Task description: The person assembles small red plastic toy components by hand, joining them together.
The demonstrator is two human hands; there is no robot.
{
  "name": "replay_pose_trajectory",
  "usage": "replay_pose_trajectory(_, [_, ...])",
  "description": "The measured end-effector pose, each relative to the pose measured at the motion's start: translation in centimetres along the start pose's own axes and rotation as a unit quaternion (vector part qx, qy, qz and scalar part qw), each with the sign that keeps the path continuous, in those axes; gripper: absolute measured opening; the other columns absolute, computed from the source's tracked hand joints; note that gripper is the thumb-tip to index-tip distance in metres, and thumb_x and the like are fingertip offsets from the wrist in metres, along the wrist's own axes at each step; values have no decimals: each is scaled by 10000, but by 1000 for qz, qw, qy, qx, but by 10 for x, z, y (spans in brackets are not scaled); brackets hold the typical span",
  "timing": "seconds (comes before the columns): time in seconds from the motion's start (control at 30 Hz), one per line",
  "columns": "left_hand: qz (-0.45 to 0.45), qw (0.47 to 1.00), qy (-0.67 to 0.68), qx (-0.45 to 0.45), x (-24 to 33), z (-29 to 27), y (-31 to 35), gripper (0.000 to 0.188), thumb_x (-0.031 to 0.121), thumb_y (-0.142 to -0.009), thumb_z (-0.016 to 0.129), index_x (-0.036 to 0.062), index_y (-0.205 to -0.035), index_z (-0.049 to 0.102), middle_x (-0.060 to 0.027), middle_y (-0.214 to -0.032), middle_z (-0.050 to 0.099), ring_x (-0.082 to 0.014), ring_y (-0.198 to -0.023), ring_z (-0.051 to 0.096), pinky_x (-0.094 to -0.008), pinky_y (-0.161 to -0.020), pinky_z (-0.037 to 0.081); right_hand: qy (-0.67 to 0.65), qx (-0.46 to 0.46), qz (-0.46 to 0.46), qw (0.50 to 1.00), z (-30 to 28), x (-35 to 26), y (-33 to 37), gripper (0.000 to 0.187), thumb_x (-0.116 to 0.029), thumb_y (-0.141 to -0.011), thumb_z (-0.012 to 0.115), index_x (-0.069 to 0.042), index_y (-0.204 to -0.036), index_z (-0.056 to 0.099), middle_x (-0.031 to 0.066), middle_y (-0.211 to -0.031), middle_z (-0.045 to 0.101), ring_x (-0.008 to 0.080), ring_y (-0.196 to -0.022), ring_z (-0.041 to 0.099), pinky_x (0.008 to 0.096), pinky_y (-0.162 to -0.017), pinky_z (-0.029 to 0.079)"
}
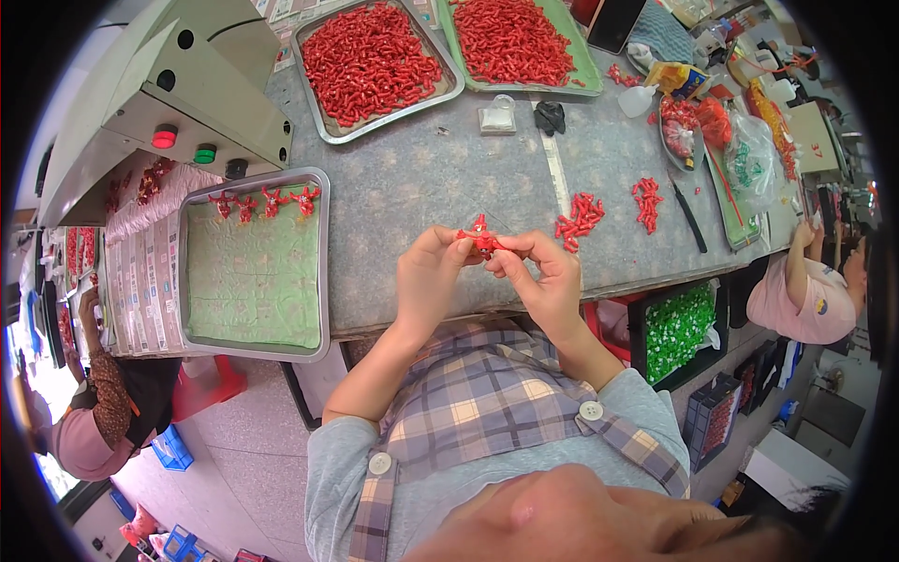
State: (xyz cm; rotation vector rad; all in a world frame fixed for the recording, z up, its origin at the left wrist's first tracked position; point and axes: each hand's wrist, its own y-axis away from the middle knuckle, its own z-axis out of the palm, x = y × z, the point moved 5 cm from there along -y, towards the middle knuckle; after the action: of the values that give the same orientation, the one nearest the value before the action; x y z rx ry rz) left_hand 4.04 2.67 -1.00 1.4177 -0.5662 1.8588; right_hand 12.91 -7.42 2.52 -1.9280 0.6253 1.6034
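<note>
Between both hands, over the table's front edge, I hold a small red plastic figure with parts sticking out to the sides and top. My left hand pinches its left side. On its right side, the thumb and fingers of my right hand are closed. Just right of my right hand lies a loose pile of small red pieces, with a smaller red pile beyond it. To the left, a green-lined metal tray carries a row of several similar red figures along its far edge.
At the back stand a metal tray and a green tray, both heaped with red pieces. A machine with red and green buttons overhangs the left. A black-handled tool lies right. Below the edge sits a crate of green pieces. Co-workers sit on both sides.
</note>
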Motion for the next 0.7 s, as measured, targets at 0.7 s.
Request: replay_pose_trajectory(0.7, [-10,1000,6,-1,-3,1,-1,114,73,-858,498,-36,-835,525,-118,-846,626,-150,-759,610,-269,-694,511,20,0,-20,1000,-1,0,-1,109,-10,-783,565,4,-890,570,77,-699,620,117,-646,611,224,-578,473])
